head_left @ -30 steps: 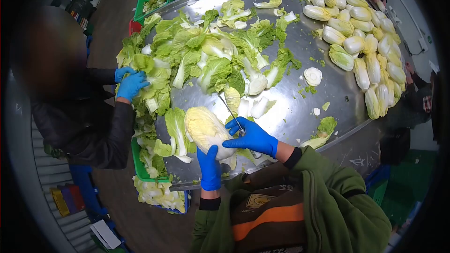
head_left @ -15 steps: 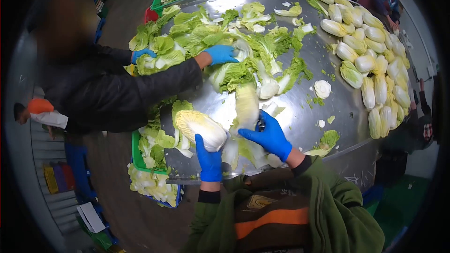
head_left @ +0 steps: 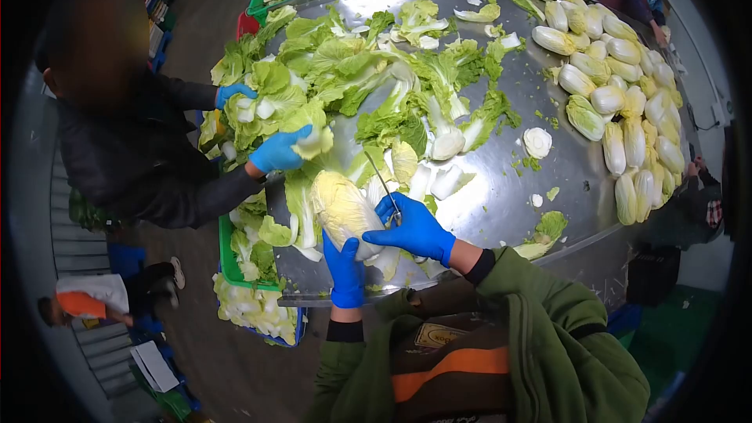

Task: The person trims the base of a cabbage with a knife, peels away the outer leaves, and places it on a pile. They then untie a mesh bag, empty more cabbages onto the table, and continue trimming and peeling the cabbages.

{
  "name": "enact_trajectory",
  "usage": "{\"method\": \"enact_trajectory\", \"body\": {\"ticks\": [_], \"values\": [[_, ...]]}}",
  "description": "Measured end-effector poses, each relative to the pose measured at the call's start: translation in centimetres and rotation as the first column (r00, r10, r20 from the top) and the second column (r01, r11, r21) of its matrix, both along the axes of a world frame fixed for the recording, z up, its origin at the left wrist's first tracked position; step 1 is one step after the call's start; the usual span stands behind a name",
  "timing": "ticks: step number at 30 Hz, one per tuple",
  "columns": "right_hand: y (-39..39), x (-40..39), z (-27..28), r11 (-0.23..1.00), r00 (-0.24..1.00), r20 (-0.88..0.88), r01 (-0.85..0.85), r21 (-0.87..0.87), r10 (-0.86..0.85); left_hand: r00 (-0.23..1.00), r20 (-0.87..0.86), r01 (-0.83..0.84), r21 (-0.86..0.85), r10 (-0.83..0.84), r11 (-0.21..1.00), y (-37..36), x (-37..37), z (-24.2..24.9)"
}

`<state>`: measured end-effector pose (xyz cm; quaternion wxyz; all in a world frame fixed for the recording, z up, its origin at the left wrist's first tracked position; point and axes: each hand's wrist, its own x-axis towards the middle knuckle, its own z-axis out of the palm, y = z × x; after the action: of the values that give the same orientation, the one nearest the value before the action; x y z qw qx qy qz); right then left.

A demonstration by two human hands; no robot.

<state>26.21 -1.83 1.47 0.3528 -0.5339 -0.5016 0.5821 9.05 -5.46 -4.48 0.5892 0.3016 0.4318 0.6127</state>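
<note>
A trimmed pale-yellow napa cabbage (head_left: 341, 205) is gripped at its white base by my blue-gloved left hand (head_left: 343, 274), tilted over the near part of the metal table (head_left: 501, 223). My right hand (head_left: 417, 232), also gloved in blue, is closed around a knife (head_left: 377, 172) whose thin blade points up and away. The right thumb reaches the cabbage's base. Just beyond lie loose leaves (head_left: 403, 160) and white leaf pieces (head_left: 446, 182). The knife's handle is mostly hidden in my fingers.
Across to the left, a co-worker's gloved hands (head_left: 280, 150) hold cabbage leaves. Whole napa cabbages (head_left: 608, 102) are heaped at the right. A green crate (head_left: 235, 262) of leaves stands at the near left edge. A cut cabbage base (head_left: 537, 142) lies on the table.
My right hand has moved left to the cabbage, and the leaf beneath it has come away onto the table. The co-worker's hands have drawn back left with leaves.
</note>
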Motion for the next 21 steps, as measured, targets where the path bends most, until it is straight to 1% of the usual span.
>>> {"method": "enact_trajectory", "body": {"ticks": [2, 3, 5, 6, 7, 8, 9, 10, 11, 12, 13, 14, 15, 16, 17, 18, 19, 20, 21], "values": [[-0.1, 0.0, -0.4, 1.0, 1.0, -0.018, 0.009, -0.006, -0.01, 0.995, 0.057, 0.081, -0.054, -0.078, 0.995, -0.2, -0.3, -0.5], [-0.1, 0.1, -0.5, 1.0, 1.0, -0.02, -0.013, -0.026, 0.012, 0.995, 0.058, 0.084, -0.055, -0.081, 0.995, -0.1, -0.2, -0.5], [-0.5, 0.1, -1.0, 0.998, 0.999, -0.021, -0.032, -0.049, 0.031, 0.998, -0.036, 0.041, -0.06, -0.043, 0.997, -0.3, 0.4, -0.2], [-0.6, 0.0, -1.3, 0.999, 0.999, 0.013, -0.036, 0.003, 0.036, 0.998, -0.036, 0.042, -0.061, -0.044, 0.997, 0.0, 0.7, -0.4], [-0.7, -0.1, -1.6, 0.998, 0.998, 0.047, -0.042, 0.056, 0.039, 0.999, -0.028, -0.024, -0.119, 0.021, 0.993, 0.4, 1.0, -0.6], [-0.9, -0.1, -1.0, 0.998, 0.998, 0.046, -0.043, 0.056, 0.04, 0.996, -0.025, -0.09, -0.178, 0.087, 0.98, 0.8, 1.2, -0.4], [-1.1, -0.1, -0.1, 0.992, 0.976, -0.184, 0.106, -0.069, -0.117, 0.996, -0.026, -0.093, -0.177, 0.09, 0.98, 1.1, 1.1, -0.1], [-1.1, 0.0, 0.4, 0.951, 0.878, -0.38, 0.217, -0.222, -0.29, 0.945, 0.313, -0.017, -0.237, 0.093, 0.971, 1.4, 0.7, 0.4], [-0.2, 0.9, -0.8, 0.89, 0.748, -0.487, 0.329, -0.316, -0.45, 0.782, 0.613, 0.073, -0.271, 0.114, 0.96, 1.5, 0.2, 0.8], [1.2, 2.6, -0.7, 0.901, 0.852, -0.333, 0.305, -0.308, -0.403, 0.738, 0.673, 0.163, -0.255, 0.054, 0.953, 1.4, -0.6, 0.0], [2.6, 3.9, -0.5, 0.911, 0.924, -0.17, 0.282, -0.302, -0.342, 0.739, 0.671, 0.159, -0.26, 0.059, 0.952, 1.0, -0.9, -0.1], [3.2, 4.0, -0.1, 0.91, 0.924, -0.17, 0.283, -0.302, -0.343, 0.756, 0.655, 0.218, -0.23, -0.015, 0.949, 0.8, -1.0, -0.1], [3.7, 4.3, 0.5, 0.94, 0.963, -0.104, 0.215, -0.266, -0.249, 0.765, 0.638, 0.279, -0.199, -0.092, 0.939, 0.8, -0.9, 0.0], [3.9, 4.4, 0.8, 0.961, 0.987, -0.032, 0.144, -0.235, -0.156, 0.762, 0.641, 0.284, -0.196, -0.096, 0.939, 0.8, -0.7, 0.1], [4.1, 4.2, 0.5, 0.961, 0.987, -0.029, 0.149, -0.234, -0.16, 0.741, 0.658, 0.336, -0.194, -0.132, 0.922, 0.7, -0.4, 0.8], [4.3, 3.5, -0.1, 0.989, 0.99, 0.057, 0.12, 0.087, -0.125, 0.719, 0.675, 0.387, -0.191, -0.166, 0.902, 0.6, -0.1, 1.2], [4.5, 2.7, -0.6, 0.918, 0.982, 0.149, 0.05, 0.394, -0.118, 0.717, 0.676, 0.392, -0.191, -0.169, 0.9, 0.5, 0.1, 1.1], [4.5, 1.7, 0.9, 0.847, 0.971, 0.149, 0.082, 0.526, -0.187, 0.756, 0.631, 0.409, -0.248, -0.173, 0.878, 0.2, 0.2, 0.9], [4.7, 1.4, 0.7, 0.848, 0.97, 0.148, 0.089, 0.523, -0.193, 0.792, 0.583, 0.421, -0.308, -0.181, 0.853, -0.1, 0.2, 0.8]]}}
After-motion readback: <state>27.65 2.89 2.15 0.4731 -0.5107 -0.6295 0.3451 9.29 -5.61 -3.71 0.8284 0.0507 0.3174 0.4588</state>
